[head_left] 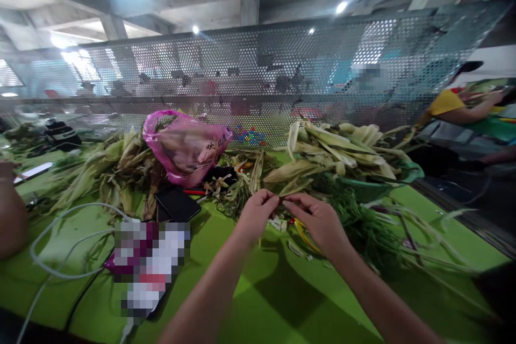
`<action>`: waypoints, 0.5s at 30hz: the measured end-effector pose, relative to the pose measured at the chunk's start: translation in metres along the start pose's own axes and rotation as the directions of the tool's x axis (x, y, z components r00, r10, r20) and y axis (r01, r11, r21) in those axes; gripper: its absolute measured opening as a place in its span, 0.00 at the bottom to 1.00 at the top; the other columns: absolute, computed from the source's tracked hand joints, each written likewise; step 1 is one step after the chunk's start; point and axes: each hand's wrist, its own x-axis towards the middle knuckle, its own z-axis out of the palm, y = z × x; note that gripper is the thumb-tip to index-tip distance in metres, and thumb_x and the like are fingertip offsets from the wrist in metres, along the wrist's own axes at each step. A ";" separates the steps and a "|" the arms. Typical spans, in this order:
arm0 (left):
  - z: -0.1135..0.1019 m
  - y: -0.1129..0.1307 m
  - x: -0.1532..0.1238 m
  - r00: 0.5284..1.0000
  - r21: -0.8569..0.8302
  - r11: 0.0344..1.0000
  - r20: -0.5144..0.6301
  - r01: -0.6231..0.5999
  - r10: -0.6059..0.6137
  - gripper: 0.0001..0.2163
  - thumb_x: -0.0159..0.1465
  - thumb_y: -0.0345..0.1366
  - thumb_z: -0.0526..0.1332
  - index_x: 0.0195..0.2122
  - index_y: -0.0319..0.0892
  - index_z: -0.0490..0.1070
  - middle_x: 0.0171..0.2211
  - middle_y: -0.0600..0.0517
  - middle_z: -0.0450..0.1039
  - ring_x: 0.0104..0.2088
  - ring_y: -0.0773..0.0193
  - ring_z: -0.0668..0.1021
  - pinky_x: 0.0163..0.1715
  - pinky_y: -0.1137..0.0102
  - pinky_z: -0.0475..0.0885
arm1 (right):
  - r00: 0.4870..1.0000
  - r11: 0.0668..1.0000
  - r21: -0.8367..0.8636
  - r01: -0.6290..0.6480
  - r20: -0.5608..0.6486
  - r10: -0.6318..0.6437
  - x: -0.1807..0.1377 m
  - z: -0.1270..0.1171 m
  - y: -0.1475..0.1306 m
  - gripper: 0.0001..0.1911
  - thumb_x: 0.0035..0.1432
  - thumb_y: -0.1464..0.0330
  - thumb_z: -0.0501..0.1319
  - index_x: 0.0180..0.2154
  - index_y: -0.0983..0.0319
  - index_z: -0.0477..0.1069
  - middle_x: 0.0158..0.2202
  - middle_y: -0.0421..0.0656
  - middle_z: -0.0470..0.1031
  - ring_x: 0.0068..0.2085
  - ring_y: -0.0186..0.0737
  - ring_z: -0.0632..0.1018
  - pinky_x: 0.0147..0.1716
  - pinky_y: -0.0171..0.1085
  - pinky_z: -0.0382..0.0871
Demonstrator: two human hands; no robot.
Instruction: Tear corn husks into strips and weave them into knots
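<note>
My left hand point(258, 215) and my right hand point(318, 217) meet above the green table, fingertips almost touching. Both are closed in a pinch on a thin strip of pale corn husk point(297, 187). It sticks out just beyond the fingers, and its pinched end is hidden. Behind my right hand, a heap of dry corn husks point(342, 150) fills a green basin point(415, 173). Green feathery leaves point(366, 226) lie to the right of that hand. Something yellow and looped point(304, 234) shows beneath it, beside small pale scraps point(295, 249).
A pink plastic bag point(187, 145) stands among more husks point(108, 172) at the left. Nearer lie a dark phone point(177, 205), a blurred-out phone point(157, 263) and a white cable point(34, 250). A perforated metal screen point(258, 78) runs behind. Other people sit at both sides.
</note>
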 end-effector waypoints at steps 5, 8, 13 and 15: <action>0.003 -0.002 -0.001 0.998 0.239 0.969 0.047 -0.062 0.052 0.08 0.61 0.37 0.55 0.28 0.40 0.66 0.23 0.56 0.65 0.25 0.70 0.66 0.27 0.74 0.59 | 0.983 0.955 0.248 -0.161 -0.049 0.178 0.000 0.000 0.005 0.17 0.44 0.55 0.68 0.26 0.62 0.74 0.24 0.40 0.75 0.27 0.38 0.73 0.29 0.36 0.67; 0.001 0.001 -0.003 0.995 0.234 0.972 0.104 -0.030 0.006 0.10 0.61 0.41 0.55 0.30 0.40 0.69 0.24 0.55 0.67 0.24 0.70 0.67 0.26 0.74 0.60 | 0.975 0.938 0.298 -0.179 -0.075 0.210 0.001 -0.003 0.008 0.15 0.43 0.57 0.69 0.24 0.62 0.72 0.21 0.38 0.72 0.25 0.35 0.71 0.26 0.34 0.64; -0.002 -0.001 -0.004 0.991 0.280 0.954 0.110 -0.106 0.077 0.09 0.57 0.40 0.61 0.35 0.40 0.70 0.30 0.52 0.71 0.29 0.68 0.70 0.28 0.74 0.63 | 0.971 0.950 0.251 -0.185 -0.101 0.216 0.001 -0.010 0.007 0.14 0.44 0.58 0.68 0.22 0.62 0.70 0.19 0.37 0.70 0.22 0.36 0.70 0.23 0.35 0.63; -0.001 -0.002 -0.004 0.984 0.313 0.935 0.117 -0.166 0.136 0.09 0.56 0.37 0.63 0.36 0.40 0.70 0.33 0.52 0.72 0.31 0.67 0.71 0.30 0.74 0.64 | 0.969 0.948 0.246 -0.200 -0.093 0.228 0.001 -0.012 0.004 0.13 0.44 0.60 0.67 0.22 0.62 0.70 0.18 0.38 0.70 0.22 0.36 0.70 0.23 0.35 0.63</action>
